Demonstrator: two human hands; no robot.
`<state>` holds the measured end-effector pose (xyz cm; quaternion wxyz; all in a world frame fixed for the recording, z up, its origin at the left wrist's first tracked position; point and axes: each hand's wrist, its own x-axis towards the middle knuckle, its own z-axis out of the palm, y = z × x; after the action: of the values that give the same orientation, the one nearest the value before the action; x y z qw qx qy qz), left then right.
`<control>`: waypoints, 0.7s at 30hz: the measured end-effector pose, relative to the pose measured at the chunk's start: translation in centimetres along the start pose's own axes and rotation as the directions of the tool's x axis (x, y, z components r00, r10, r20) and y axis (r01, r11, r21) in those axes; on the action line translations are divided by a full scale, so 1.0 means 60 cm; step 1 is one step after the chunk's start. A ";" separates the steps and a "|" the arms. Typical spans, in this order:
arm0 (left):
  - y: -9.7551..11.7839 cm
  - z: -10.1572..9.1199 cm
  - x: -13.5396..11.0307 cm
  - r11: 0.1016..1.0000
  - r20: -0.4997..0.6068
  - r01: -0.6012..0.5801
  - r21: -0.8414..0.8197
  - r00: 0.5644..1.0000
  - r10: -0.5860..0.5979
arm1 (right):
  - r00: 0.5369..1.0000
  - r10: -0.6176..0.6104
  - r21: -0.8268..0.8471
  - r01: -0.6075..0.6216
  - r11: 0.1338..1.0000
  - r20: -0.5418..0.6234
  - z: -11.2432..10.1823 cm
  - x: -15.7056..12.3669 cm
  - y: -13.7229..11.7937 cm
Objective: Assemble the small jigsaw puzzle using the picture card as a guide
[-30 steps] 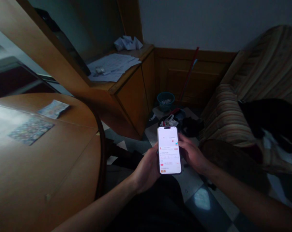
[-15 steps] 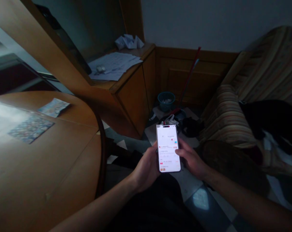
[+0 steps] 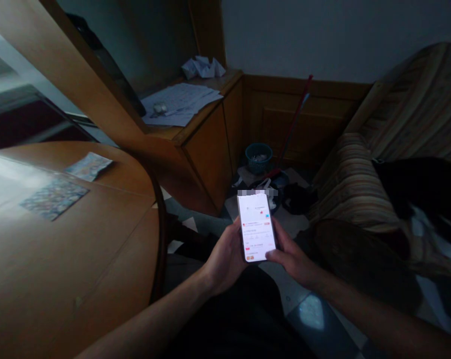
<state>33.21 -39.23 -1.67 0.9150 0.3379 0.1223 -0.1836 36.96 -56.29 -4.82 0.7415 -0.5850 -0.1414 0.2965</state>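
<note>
A lit smartphone (image 3: 255, 227) is held upright above my lap, its bright white screen facing me with small text and a few red and blue marks too small to read. My left hand (image 3: 225, 257) grips its left edge and back, most of the fingers hidden behind it. On the other side, my right hand (image 3: 290, 254) supports the right edge, with the thumb over the lower right corner of the screen. The rest of the right fingers are out of sight behind the phone.
To the left is a round wooden table (image 3: 109, 259) with a patterned mat (image 3: 55, 195) and a leaflet (image 3: 89, 166). Papers (image 3: 184, 102) cover a cabinet (image 3: 205, 154). Beyond are a blue basket (image 3: 258, 160) and a red-handled broom (image 3: 299, 109). A striped armchair (image 3: 363, 184) stands right, beside a dark stool (image 3: 363, 264).
My right thumb has slid from the middle of the screen's right edge down to its lower corner. The phone has shifted slightly left and up; the view has turned a little.
</note>
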 end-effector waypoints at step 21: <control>-0.002 0.009 -0.006 0.994 -0.075 -0.025 0.110 0.997 0.034 | 0.992 -0.001 -0.012 -0.001 1.000 -0.129 0.013 0.021 0.009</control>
<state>32.89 -39.59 -1.19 0.8925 0.3958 0.1422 -0.1634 37.36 -54.83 -5.29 0.7456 -0.6074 -0.0950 0.2572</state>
